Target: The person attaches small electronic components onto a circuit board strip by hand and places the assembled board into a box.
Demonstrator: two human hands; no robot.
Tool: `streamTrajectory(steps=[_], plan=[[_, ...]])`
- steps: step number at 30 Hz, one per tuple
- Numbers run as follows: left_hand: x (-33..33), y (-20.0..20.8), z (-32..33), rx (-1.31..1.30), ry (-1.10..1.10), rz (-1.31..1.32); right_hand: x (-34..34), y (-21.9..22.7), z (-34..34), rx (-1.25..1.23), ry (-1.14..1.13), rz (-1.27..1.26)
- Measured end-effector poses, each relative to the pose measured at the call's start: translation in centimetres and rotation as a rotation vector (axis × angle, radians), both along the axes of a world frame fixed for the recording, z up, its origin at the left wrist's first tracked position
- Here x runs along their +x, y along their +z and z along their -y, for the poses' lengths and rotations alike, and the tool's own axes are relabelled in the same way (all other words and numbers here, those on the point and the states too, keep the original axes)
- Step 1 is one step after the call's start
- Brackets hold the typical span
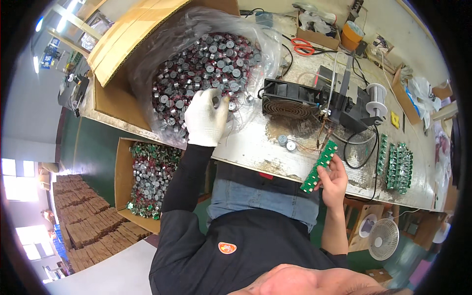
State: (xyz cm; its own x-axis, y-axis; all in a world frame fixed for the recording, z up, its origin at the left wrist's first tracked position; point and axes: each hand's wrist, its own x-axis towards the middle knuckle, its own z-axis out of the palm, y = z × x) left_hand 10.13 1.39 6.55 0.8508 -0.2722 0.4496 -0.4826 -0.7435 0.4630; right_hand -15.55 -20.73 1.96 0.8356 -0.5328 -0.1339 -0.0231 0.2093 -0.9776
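My left hand [207, 118], in a white glove, reaches over the near edge of a heap of small round silver metal parts with thin red wires [196, 73]. Its fingers are curled together; what they pinch is hard to make out, though one round part lies right by the fingertips. This heap fills a clear plastic bag [142, 64] inside an open cardboard box [114, 105]. Bare, my right hand [334, 181] grips a long green circuit board strip [319, 166] over the table's front edge. Two loose round parts [291, 146] with wires lie left of the strip.
Behind the strip stand a black fan [290, 101] and a soldering fixture [339, 101] with a wire spool [376, 101]. Several green boards [399, 167] are lined up at right. Red scissors [302, 46] lie farther back. A carton of wired parts [153, 177] sits below, left.
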Motion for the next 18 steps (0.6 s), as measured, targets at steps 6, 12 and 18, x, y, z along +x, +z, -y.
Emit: streamTrajectory(steps=[6, 12, 18], plan=[[2.3, -1.4, -0.1, -0.033, 0.094, -0.044, -0.3, -0.5, 0.2, -0.016, -0.007, 0.028], [3.5, -2.0, 0.8, -0.119, 0.013, -0.11, -0.1, -0.1, 0.0, -0.005, -0.008, 0.012], [3.0, -2.5, 1.0, -0.591, -0.127, -0.322, -0.2, 0.1, 0.0, 0.023, 0.008, 0.002]])
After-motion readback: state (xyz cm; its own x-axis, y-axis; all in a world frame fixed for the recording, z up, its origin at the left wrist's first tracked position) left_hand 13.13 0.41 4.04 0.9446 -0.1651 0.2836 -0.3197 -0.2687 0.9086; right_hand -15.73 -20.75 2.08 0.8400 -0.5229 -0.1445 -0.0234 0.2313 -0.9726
